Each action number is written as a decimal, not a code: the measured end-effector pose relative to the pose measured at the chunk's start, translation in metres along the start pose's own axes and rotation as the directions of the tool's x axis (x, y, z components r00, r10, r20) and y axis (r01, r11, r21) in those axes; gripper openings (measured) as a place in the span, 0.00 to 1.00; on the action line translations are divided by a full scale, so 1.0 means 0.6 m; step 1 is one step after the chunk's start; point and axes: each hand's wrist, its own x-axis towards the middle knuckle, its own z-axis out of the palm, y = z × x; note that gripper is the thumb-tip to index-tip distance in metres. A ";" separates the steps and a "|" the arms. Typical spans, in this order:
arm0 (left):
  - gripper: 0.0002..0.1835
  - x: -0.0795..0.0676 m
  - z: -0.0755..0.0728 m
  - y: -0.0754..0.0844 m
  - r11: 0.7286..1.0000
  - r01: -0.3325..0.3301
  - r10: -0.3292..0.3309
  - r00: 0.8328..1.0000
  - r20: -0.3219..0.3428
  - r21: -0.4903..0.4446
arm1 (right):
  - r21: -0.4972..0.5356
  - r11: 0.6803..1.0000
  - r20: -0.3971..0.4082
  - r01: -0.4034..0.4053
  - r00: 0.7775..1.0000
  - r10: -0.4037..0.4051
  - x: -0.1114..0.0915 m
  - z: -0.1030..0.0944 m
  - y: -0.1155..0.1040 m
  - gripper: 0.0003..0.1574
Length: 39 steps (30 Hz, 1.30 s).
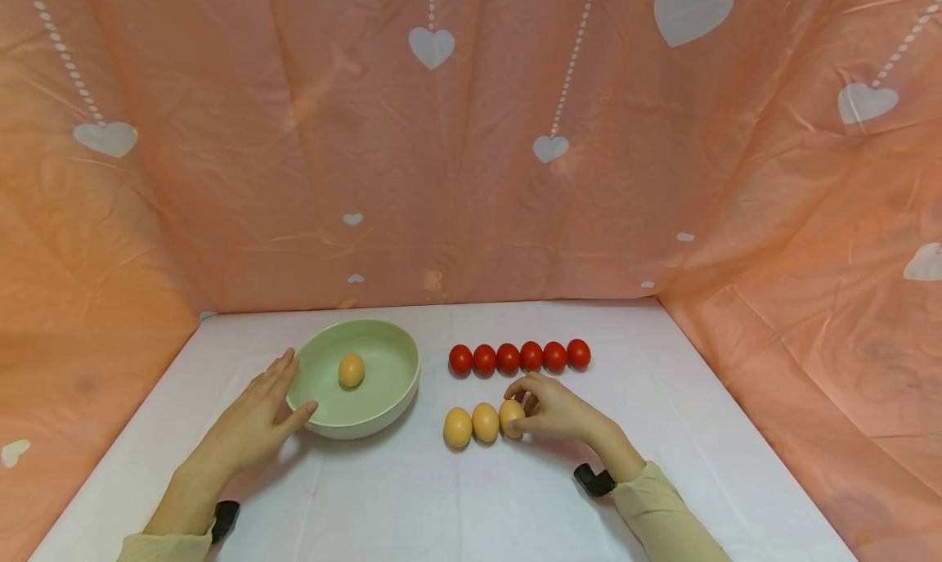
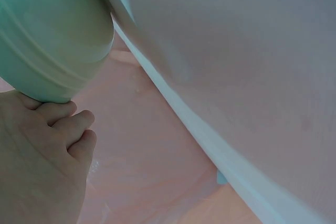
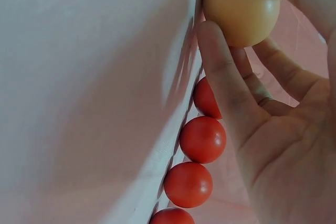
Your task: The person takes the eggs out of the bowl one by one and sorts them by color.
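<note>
A pale green bowl (image 1: 397, 398) stands on the left of the white table, with one yellow-brown egg (image 1: 351, 370) in it. My left hand (image 1: 246, 423) rests against the bowl's left side, fingers extended and thumb near the front rim. In the left wrist view, the fingers of that hand (image 2: 47, 150) touch the bowl's outer wall (image 2: 58, 35). To the right, my right hand (image 1: 555, 411) pinches the rightmost egg (image 1: 511, 419) of a short row between thumb and fingers. The right wrist view shows this egg (image 3: 241, 9) up close. Two more eggs (image 1: 458, 428) lie directly left of it.
Behind the eggs, several red cherry tomatoes (image 1: 508, 360) form a row, close to the right hand's fingers. A white cloth (image 1: 397, 496) covers the table. An orange curtain with pale hearts (image 1: 471, 218) closes off the back and both sides.
</note>
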 end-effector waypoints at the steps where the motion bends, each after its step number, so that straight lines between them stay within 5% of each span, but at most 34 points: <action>1: 0.47 0.000 0.000 0.000 1.000 -0.001 0.001 1.000 -0.001 0.001 | 0.001 1.000 -0.001 -0.002 1.000 0.002 0.000 0.000 -0.001 0.24; 24: 0.47 0.000 0.000 -0.004 1.000 -0.002 0.002 1.000 -0.001 0.005 | -0.002 0.999 -0.034 0.039 0.999 -0.039 -0.001 -0.010 -0.010 0.27; 39: 0.47 0.001 0.000 0.000 1.000 -0.002 0.002 1.000 0.003 0.004 | -0.065 0.980 -0.123 0.187 0.973 -0.194 0.052 -0.026 -0.081 0.30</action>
